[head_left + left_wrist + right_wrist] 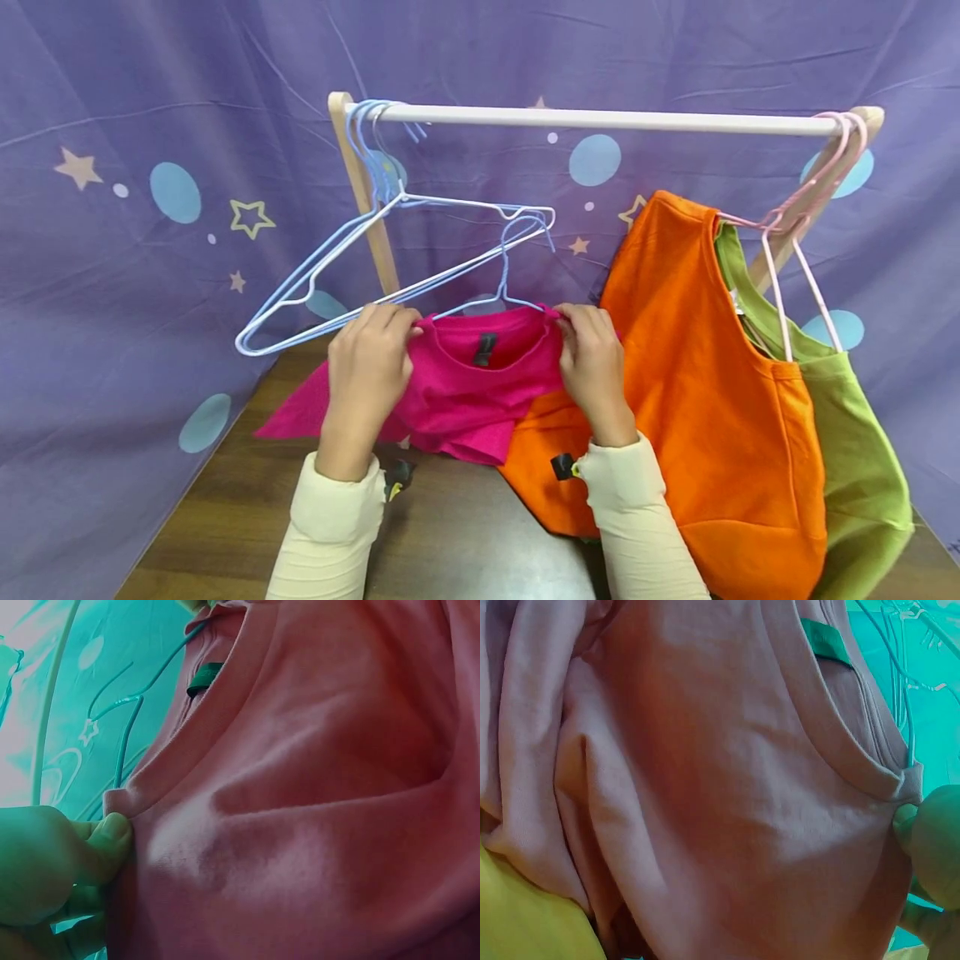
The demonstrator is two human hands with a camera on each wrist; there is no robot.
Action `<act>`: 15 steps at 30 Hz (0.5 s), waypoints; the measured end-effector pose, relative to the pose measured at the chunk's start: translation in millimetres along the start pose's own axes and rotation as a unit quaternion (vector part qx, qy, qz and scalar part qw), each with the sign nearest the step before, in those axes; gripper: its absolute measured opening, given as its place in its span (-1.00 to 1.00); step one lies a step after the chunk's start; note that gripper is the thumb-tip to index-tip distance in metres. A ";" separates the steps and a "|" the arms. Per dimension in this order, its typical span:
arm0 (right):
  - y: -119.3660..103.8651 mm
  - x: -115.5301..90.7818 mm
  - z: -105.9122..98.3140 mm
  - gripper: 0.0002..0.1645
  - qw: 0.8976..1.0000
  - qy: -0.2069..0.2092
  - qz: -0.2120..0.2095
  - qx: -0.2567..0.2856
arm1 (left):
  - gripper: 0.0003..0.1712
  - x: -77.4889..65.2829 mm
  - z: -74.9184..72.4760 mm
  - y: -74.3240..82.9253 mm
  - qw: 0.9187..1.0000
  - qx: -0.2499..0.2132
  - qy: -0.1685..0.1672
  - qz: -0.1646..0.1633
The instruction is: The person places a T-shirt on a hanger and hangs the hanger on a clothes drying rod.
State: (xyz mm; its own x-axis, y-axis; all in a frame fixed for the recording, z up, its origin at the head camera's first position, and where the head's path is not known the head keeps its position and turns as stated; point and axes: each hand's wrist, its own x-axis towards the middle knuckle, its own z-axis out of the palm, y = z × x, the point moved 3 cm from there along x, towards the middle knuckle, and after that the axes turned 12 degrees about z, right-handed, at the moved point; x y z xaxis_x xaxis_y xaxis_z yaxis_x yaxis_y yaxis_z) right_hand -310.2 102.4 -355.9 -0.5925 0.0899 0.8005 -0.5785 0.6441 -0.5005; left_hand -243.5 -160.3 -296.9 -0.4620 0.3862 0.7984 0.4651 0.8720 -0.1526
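A magenta T-shirt (465, 400) hangs between my two hands, its round neckline and dark label facing me. Inside it sits a blue wire hanger (501, 287); its hook stands above the collar, apart from the rail. My left hand (371, 375) pinches the shirt's shoulder beside the neckline, thumb in front, as the left wrist view shows with the shirt (300, 825). The opposite shoulder is pinched by my right hand (596, 362); in the right wrist view that thumb (905, 825) presses the cloth near the collar. The hanger's arm ends are hidden under cloth and fingers.
A white rail (600, 119) on wooden posts spans the back. White and blue hangers (322, 275) hang at its left end. To the right, an orange garment (712, 417) and a green garment (855, 442) hang on pink hangers (780, 225). Below lies a wooden tabletop (465, 533).
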 end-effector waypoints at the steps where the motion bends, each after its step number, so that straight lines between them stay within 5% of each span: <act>1: 0.2 0.1 -0.4 -0.87 1.000 0.004 -0.005 0.004 | -0.93 -0.2 -0.8 -0.8 1.000 0.000 0.007 -0.003; 15: 9.5 -0.5 -4.0 -0.87 0.999 0.034 -0.024 0.020 | -0.94 -2.1 -7.5 -6.6 0.999 -0.010 0.046 -0.014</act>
State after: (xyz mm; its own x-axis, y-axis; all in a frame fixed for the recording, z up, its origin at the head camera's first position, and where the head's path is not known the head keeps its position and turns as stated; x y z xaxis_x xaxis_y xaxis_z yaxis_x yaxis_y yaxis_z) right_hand -313.2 111.5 -359.7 -0.5245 0.1119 0.8440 -0.6285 0.6178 -0.4725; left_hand -240.0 -169.1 -293.1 -0.4045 0.3312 0.8525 0.4681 0.8758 -0.1181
